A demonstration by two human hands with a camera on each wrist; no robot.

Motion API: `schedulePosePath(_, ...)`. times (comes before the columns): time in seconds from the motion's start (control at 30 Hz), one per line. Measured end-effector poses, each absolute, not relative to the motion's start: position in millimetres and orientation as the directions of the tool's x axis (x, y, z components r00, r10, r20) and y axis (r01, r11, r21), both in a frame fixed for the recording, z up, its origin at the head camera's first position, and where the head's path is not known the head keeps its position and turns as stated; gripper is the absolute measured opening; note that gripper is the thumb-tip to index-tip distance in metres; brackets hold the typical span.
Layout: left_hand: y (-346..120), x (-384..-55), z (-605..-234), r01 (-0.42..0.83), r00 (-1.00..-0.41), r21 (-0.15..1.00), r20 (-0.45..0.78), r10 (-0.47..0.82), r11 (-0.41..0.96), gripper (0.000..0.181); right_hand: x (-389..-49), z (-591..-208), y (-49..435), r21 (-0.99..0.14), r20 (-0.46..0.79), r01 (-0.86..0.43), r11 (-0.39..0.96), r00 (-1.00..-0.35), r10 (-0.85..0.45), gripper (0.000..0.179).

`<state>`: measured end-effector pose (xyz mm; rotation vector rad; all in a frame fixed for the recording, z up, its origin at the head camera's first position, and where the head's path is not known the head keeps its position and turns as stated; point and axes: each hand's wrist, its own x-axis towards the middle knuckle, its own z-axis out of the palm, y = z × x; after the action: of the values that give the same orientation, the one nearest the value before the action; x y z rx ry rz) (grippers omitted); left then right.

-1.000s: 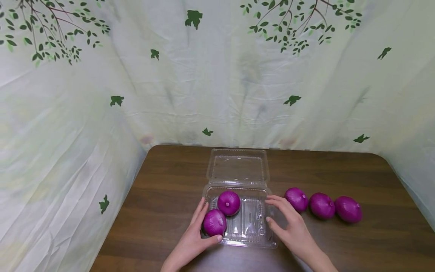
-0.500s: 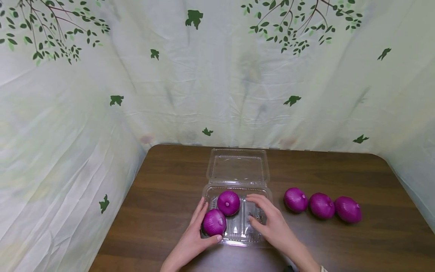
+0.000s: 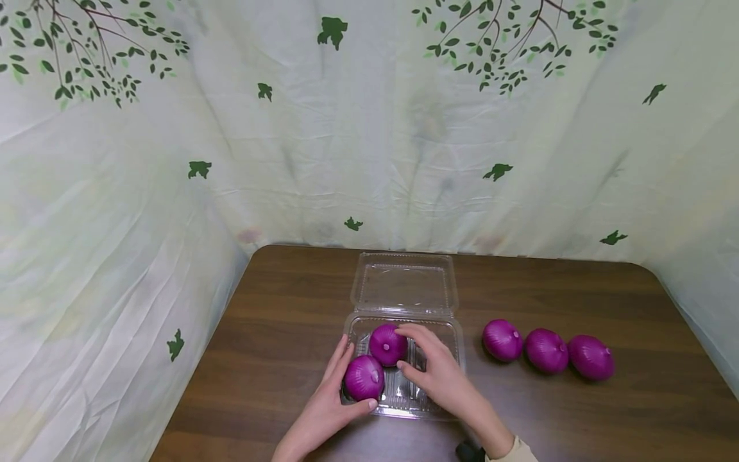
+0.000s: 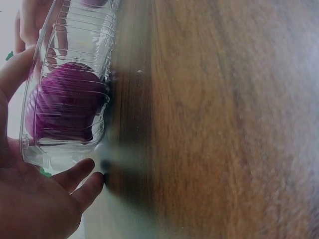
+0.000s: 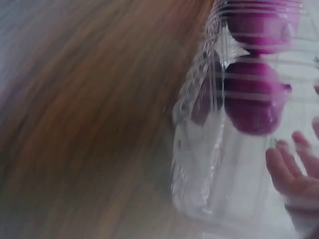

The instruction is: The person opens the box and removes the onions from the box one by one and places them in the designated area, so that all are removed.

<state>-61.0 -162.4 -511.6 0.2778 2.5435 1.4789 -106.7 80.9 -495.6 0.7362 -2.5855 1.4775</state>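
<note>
A clear hinged plastic container point(image 3: 416, 414) stands with its lid point(image 3: 404, 282) folded back. In its left part sit two purple onions: the front onion point(image 3: 364, 378) and the back onion point(image 3: 385, 348). My left hand point(image 3: 323, 410) rests around the front-left corner, thumb at the front rim, straight fingers along the left side. My right hand point(image 3: 447, 382) reaches over the container, fingers apart beside the back onion; contact cannot be told. In the right wrist view its fingers point(image 5: 284, 172) are spread and blurred. The left wrist view shows an onion point(image 4: 70, 102) through the ribbed wall.
Three more purple onions lie in a row on the right: a left one point(image 3: 502, 340), a middle one point(image 3: 546, 351) and a right one point(image 3: 591, 357). The brown wooden table point(image 3: 288, 321) ends at a pale leaf-print curtain point(image 3: 392, 160).
My right hand has moved left, from the container's right rim across to the back onion. The left hand and the onions stay where they were.
</note>
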Motion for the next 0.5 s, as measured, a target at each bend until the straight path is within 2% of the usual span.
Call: schedulePosePath(0.5,-160,-61,-513,0.056,-0.968,0.873,-0.071,0.240,0.484,0.105,-121,-510,59,-0.768,0.253,-0.417,0.486,-0.895,-0.368,0.070)
